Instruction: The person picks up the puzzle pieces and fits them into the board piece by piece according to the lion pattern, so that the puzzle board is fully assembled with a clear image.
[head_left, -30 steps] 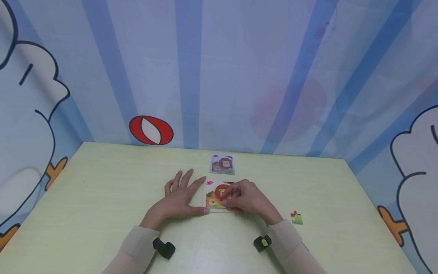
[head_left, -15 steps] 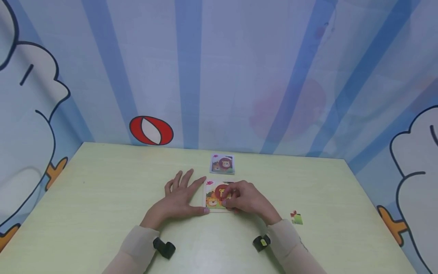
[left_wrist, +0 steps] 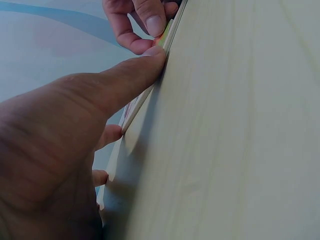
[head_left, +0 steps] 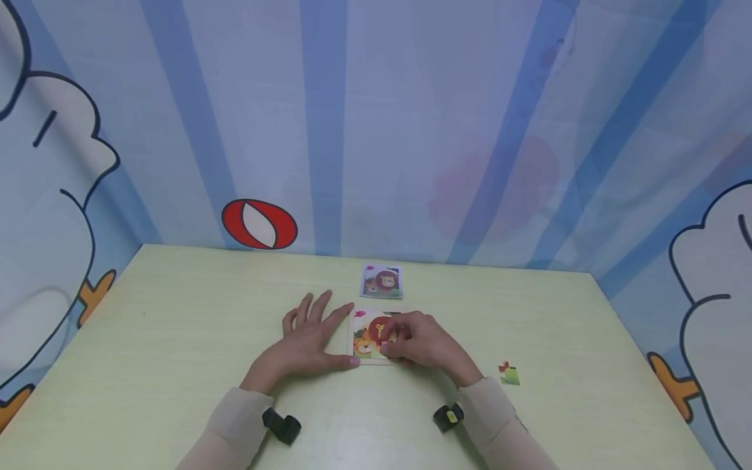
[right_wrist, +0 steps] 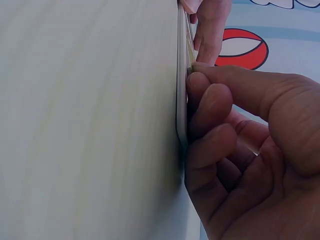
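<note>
A flat jigsaw puzzle (head_left: 363, 336) with lions on it lies in a thin, light frame on the table. My left hand (head_left: 308, 344) is spread at its left side; thumb and forefinger touch the frame's corners. In the left wrist view that thumb (left_wrist: 125, 82) presses on the frame's edge. Over the puzzle's right part, my right hand (head_left: 425, 341) pinches a puzzle piece (left_wrist: 161, 39) between thumb and fingers, low against the picture. The right hand covers the puzzle's right side, and most of the piece is hidden. One loose puzzle piece (head_left: 509, 373) lies to the right, near the right sleeve.
Beyond the puzzle lies a small picture card (head_left: 382, 282) with the same lion design. The pale table (head_left: 205, 313) ends at a blue striped cloth backdrop (head_left: 388, 130) with cartoon prints. Each wrist carries a small black camera, such as the left one (head_left: 282, 427).
My right hand has shifted very slightly at the puzzle, its fingers still pinching the piece. The left hand, the card and the loose piece have stayed in place.
</note>
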Available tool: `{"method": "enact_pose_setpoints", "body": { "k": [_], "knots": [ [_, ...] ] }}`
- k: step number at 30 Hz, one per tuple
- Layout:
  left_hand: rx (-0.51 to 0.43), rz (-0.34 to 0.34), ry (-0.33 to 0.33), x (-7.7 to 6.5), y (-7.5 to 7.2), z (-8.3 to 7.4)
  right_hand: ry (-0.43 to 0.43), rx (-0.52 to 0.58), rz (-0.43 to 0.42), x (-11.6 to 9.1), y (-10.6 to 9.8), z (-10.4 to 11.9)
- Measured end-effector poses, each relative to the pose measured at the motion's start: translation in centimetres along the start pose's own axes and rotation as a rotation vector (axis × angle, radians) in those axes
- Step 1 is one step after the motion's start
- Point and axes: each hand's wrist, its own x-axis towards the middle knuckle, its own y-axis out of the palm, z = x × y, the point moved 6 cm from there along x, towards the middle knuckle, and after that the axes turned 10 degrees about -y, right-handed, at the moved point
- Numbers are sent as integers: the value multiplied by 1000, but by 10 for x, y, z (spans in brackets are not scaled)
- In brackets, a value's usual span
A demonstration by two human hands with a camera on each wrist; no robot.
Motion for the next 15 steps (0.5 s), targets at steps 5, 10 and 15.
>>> {"method": "enact_pose_setpoints", "body": {
  "k": [5,10,15],
  "knots": [
    [12,4,-8,0,-1,0,2,1,-2,1,1,-1],
    [18,4,-11,1,0,1,14,8,-6,0,1,-1],
    [18,7,-12,1,0,0,19,2,-6,-1,1,-1]
  ]
}}
